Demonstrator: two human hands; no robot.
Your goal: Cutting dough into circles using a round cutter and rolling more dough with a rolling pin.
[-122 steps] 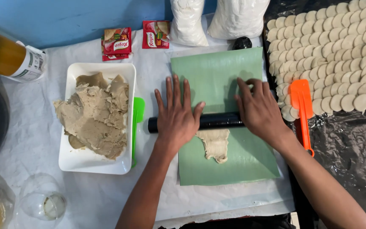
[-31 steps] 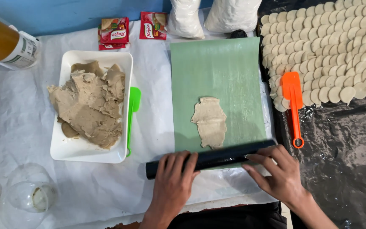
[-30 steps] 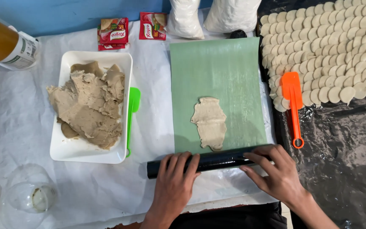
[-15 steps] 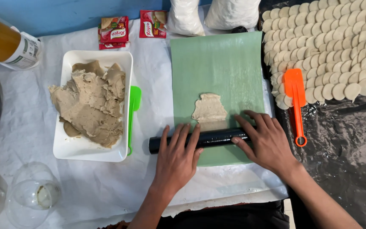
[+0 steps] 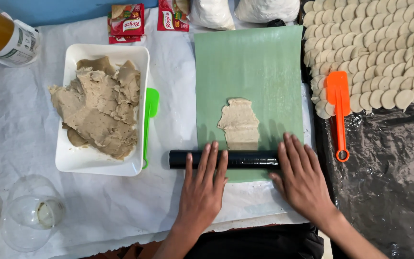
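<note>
On the green rectangular mat [image 5: 250, 72], near its lower edge, lies a black cylindrical rolling pin [image 5: 238, 159], touching the bottom of a flat beige dough strip [image 5: 239, 123]. Left hand [image 5: 202, 189] & right hand [image 5: 302, 180] rest flat on it, fingers spread, not gripping. Best w/ even palm pressure, pin square to the strip. Room: bare mat beyond the dough; white rectangular tray of dough [image 5: 70, 160] & green plastic spatula [image 5: 148, 120] close on the left, orange plastic spatula [image 5: 337, 108] right.
</note>
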